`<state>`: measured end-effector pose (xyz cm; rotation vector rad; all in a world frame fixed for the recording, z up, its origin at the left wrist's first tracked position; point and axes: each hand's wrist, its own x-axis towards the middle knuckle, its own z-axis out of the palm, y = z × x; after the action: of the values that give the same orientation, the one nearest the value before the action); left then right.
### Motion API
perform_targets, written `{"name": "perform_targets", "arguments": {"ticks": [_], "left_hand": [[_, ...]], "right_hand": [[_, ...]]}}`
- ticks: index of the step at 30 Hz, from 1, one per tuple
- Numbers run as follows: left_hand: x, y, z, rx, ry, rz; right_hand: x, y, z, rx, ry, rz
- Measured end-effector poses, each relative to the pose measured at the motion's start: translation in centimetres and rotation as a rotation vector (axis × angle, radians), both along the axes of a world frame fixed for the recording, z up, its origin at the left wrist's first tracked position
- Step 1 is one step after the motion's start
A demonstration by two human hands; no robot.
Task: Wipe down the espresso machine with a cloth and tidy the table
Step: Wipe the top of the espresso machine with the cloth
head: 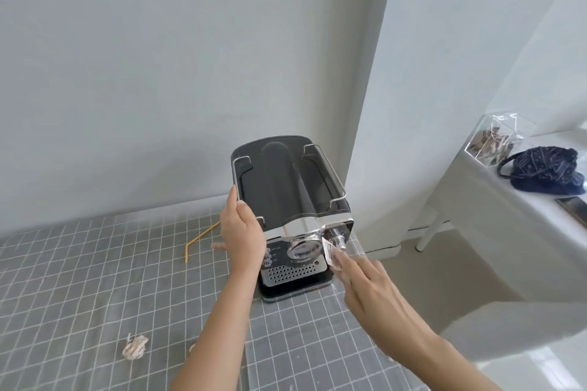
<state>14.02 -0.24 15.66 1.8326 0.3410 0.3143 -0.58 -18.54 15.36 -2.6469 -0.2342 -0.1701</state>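
Tiny markings are sitting beside the buttons (pixel 267 256) on the espresso machine (pixel 286 187), but they are showing too blurred to read.

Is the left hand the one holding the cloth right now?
No, the left hand grips the espresso machine at its side, while the right hand holds the cloth against its front.
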Motion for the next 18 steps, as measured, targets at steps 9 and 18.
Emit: {"name": "perform_targets", "arguments": {"ticks": [9, 18], "left_hand": [[-0.3, -0.2, 0.4, 0.043, -0.007, 0.010], [-0.4, -1.0, 1.0, 0.052, -0.008, 0.060]], "right_hand": [[-3.3, -4.2, -13.9, -0.006, 0.192, -0.113], [8.2, -2.2, -0.7, 0.291, -0.205, -0.244]]}}
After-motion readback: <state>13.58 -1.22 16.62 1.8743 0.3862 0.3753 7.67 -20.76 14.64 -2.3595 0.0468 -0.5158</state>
